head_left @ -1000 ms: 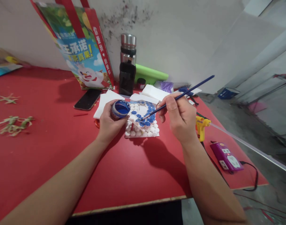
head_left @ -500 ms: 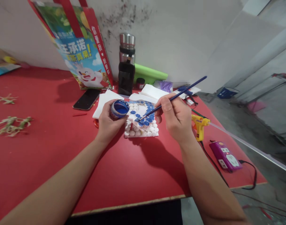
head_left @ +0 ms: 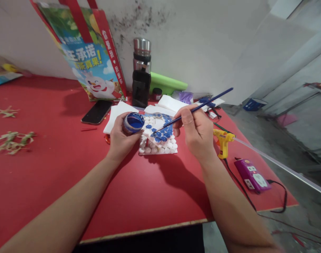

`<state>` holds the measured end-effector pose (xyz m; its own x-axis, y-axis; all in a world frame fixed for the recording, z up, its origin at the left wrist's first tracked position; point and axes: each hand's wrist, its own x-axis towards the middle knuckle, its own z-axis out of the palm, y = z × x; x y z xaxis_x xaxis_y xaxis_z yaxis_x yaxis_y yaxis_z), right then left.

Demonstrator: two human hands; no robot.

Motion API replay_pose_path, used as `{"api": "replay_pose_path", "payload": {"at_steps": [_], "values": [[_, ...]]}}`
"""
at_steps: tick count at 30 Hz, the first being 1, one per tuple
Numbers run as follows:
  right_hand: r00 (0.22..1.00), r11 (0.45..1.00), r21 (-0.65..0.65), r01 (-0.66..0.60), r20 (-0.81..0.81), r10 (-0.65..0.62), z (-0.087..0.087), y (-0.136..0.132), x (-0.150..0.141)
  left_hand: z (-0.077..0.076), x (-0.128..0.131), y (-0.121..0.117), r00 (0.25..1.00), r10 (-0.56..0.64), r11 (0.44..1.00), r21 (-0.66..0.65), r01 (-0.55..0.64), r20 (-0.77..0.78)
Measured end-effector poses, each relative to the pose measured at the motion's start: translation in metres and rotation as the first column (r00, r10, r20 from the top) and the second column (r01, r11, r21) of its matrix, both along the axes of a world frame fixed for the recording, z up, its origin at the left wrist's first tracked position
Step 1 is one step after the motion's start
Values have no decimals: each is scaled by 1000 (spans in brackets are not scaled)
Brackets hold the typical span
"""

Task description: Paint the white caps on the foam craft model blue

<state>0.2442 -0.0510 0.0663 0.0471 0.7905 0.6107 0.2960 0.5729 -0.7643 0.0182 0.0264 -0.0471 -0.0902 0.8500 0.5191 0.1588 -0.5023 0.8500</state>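
My left hand [head_left: 121, 137] is wrapped round an open jar of blue paint [head_left: 134, 121], tilted so that its mouth faces me. A dark blue paintbrush [head_left: 200, 106] is pinched in my right hand [head_left: 197, 131], its handle slanting up to the right. The brush tip touches or hovers just over a blue disc on a craft piece [head_left: 158, 150] covered in small round discs, some blue and some white. That piece lies between my hands, and its left part is partly hidden behind the jar and my fingers.
White paper sheets [head_left: 173, 102], a phone [head_left: 96, 112] and a bottle [head_left: 141, 73] lie or stand behind my hands. A printed bag [head_left: 97, 66] leans at the wall. On the right are a yellow glue gun [head_left: 223, 142] and a purple power strip [head_left: 252, 175] with cables.
The brush tip has shifted slightly among the blue discs at the lower left of the craft piece. My right hand has moved a little left; the left keeps its hold on the jar.
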Motion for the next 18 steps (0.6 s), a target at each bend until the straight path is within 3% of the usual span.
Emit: {"api": "replay_pose_path", "payload": {"at_steps": [18], "values": [[1000, 1000, -20, 24, 12, -24, 0, 1, 1, 1, -1, 2, 1000, 16, 1000, -14, -16, 15]]}}
